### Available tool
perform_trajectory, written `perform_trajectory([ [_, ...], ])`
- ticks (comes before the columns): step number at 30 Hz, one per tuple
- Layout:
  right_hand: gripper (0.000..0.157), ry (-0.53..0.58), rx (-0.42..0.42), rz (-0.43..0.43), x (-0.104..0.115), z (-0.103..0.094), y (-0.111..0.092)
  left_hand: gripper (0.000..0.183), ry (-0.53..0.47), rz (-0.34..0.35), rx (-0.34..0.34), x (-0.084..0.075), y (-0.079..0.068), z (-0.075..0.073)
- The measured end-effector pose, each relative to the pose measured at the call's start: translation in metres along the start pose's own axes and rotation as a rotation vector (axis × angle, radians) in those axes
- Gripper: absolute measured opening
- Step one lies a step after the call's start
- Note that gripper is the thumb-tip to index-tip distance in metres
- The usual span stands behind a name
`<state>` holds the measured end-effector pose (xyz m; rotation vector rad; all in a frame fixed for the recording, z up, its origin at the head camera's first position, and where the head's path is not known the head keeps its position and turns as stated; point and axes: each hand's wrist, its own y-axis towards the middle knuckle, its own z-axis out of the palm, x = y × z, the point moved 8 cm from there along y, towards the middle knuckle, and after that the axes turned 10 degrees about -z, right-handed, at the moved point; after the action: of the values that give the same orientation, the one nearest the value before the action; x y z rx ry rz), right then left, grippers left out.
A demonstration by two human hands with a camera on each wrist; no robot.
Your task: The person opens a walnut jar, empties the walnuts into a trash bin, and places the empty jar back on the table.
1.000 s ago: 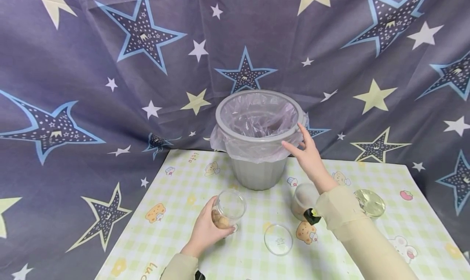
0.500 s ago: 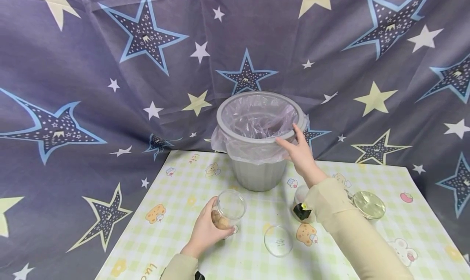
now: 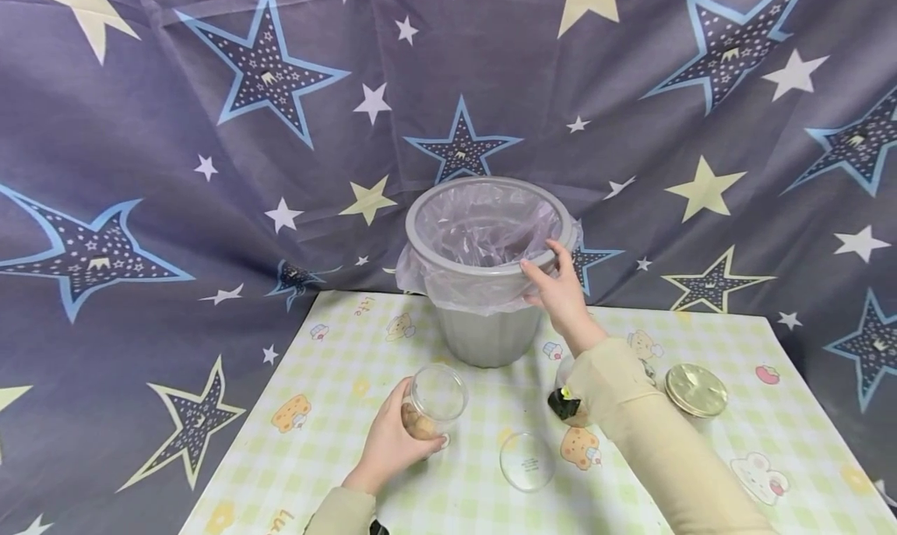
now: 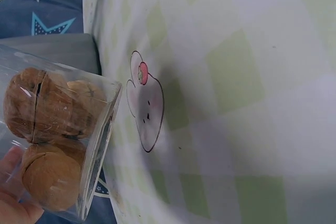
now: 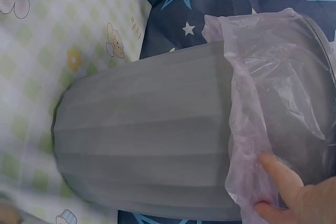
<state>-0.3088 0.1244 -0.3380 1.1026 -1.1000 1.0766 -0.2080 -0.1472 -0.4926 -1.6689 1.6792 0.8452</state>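
Note:
My left hand (image 3: 392,445) grips a clear jar (image 3: 446,392) around its side, with the mouth uncovered. Several walnuts (image 4: 52,179) lie in its bottom, seen close up in the left wrist view. The jar leans slightly; whether its base touches the table I cannot tell. At the back stands a grey trash bin (image 3: 487,336), lined with a thin pinkish plastic bag (image 5: 249,145) folded over the rim. My right hand (image 3: 564,297) rests at the bin's front right rim, fingers spread. In the right wrist view its fingertips (image 5: 270,161) touch the hanging bag edge.
A round clear lid (image 3: 527,462) lies flat on the checked tablecloth (image 3: 336,410). Partly behind my right sleeve stands another clear jar (image 3: 564,371). Farther right is a container with a gold-coloured lid (image 3: 696,391). A star-patterned curtain (image 3: 336,36) hangs behind the table.
My right hand has slid left along the bin's front rim, and its sleeve now covers more of the jar behind it. The left hand keeps its hold on the walnut jar.

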Motion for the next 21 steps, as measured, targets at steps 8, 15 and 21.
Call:
perform_trajectory([
  [8, 0.069, 0.092, -0.060, 0.017, -0.001, 0.002, 0.001, 0.105, -0.014, 0.020, -0.007, 0.001, 0.001, -0.006],
  [15, 0.069, 0.174, -0.085, 0.029, -0.006, 0.005, 0.002, 0.105, 0.026, 0.023, -0.030, -0.004, 0.005, -0.017],
  [21, 0.067, 0.210, -0.100, 0.030, -0.003, 0.004, 0.004, 0.105, 0.024, 0.033, -0.051, -0.020, 0.015, -0.032],
])
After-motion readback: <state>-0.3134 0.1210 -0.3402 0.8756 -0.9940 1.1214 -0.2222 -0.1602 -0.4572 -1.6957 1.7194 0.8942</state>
